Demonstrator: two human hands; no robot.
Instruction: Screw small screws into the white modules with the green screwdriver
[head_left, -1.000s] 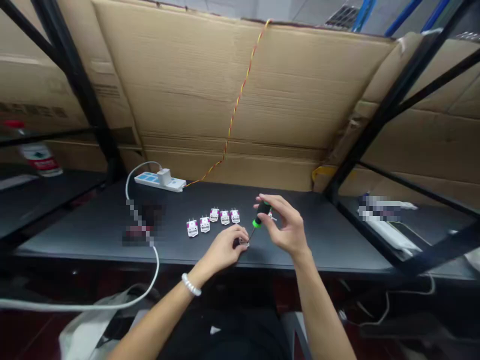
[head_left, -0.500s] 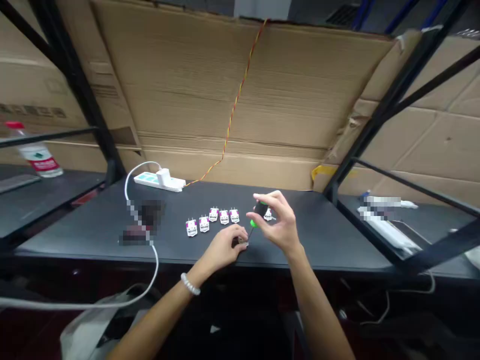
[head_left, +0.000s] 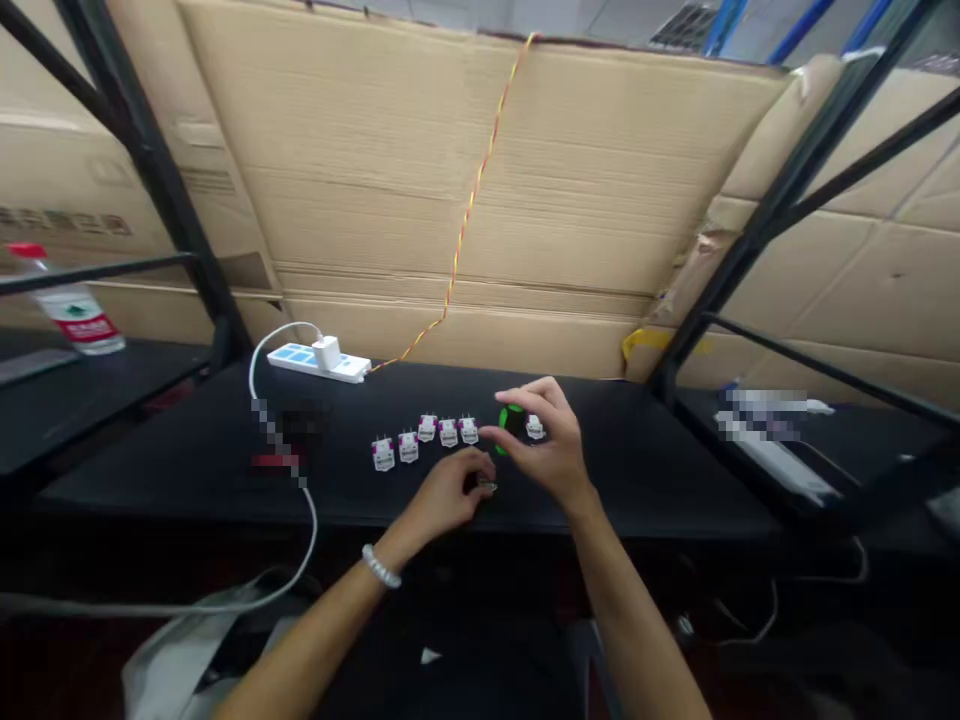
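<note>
Well, right hand [head_left: 544,445]: grips screwdriver [head_left: 512,423], shaft angled down toward left hand.
Left hand [head_left: 444,492]: seemingly pinching small metal part [head_left: 488,487]; view poor.

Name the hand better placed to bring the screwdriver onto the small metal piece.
The right hand, probably: it holds the screwdriver just above the metal piece, while the left hand is down at the piece itself.

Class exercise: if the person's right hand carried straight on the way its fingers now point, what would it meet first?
Probably the small white module at the near end of the row, just past the right hand. Depth is hard to judge from this head view, so the hand might pass just above it.
</note>
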